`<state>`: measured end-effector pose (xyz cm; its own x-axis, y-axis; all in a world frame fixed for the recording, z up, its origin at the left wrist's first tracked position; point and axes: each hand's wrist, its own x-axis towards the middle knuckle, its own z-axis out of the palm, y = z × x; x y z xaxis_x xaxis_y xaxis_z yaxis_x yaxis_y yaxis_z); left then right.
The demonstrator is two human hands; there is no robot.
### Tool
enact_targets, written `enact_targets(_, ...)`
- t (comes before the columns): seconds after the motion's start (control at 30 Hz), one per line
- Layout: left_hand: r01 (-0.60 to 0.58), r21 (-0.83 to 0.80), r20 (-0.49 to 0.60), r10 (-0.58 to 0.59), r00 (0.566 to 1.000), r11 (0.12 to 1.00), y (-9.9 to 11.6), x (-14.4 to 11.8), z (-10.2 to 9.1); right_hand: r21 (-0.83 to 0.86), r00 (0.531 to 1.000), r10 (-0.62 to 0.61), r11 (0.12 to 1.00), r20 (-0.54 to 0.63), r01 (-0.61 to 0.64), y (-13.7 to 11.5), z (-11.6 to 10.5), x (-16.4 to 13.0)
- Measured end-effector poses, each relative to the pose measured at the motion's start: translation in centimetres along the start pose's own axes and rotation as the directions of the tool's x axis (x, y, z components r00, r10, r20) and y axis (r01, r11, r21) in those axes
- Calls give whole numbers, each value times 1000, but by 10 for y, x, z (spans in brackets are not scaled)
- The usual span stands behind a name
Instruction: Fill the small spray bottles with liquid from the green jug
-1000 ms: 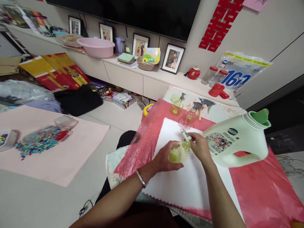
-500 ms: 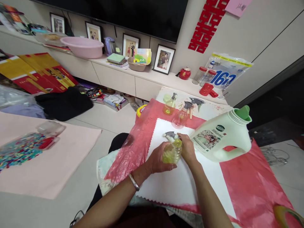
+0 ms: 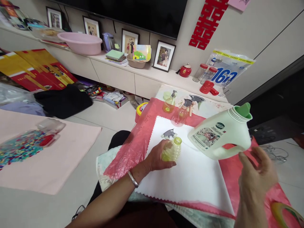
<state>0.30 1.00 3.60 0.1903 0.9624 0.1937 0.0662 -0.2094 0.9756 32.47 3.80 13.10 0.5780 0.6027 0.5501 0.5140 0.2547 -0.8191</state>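
My left hand (image 3: 159, 157) is wrapped round a clear yellow-green bottle (image 3: 172, 150) with an uncapped mouth, held tilted over a white scallop-edged mat (image 3: 187, 183). Just behind it on the mat lies a grey and white spray head (image 3: 169, 134). To the right, my right hand (image 3: 257, 172) is empty, its fingers apart beside the handle of a large pale green jug (image 3: 219, 134). A green cap or scoop sits in the jug's mouth. Farther back stand a yellowish spray bottle (image 3: 169, 104) and a clear pinkish spray bottle (image 3: 180, 115).
Red plastic sheeting (image 3: 133, 148) covers the small table under the mat. A roll of tape (image 3: 286, 213) lies at the near right corner. On the left, a pink surface (image 3: 71, 152) carries many coloured beads (image 3: 21, 150). A cabinet with picture frames runs behind.
My right hand has left the spray head on the mat and moved right to the jug's handle. The bottle stays in my left hand, in nearly the same place.
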Motion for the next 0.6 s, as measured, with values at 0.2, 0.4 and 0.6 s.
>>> enact_targets(0.2, 36, -30, 3, -36, 999, 999, -3, 2, 1, 126, 935, 308, 935, 174, -331, 30, 11, 20)
enact_targets(0.4, 66, -54, -32, -67, 997, 996, -5, 4, 1, 141, 880, 424, 878, 217, -458, 30, 32, 30)
enact_targets(0.6, 42, -49, -42, -44, 998, 998, -3, 5, 1, 100, 943, 330, 938, 41, -333, 23, 38, 27)
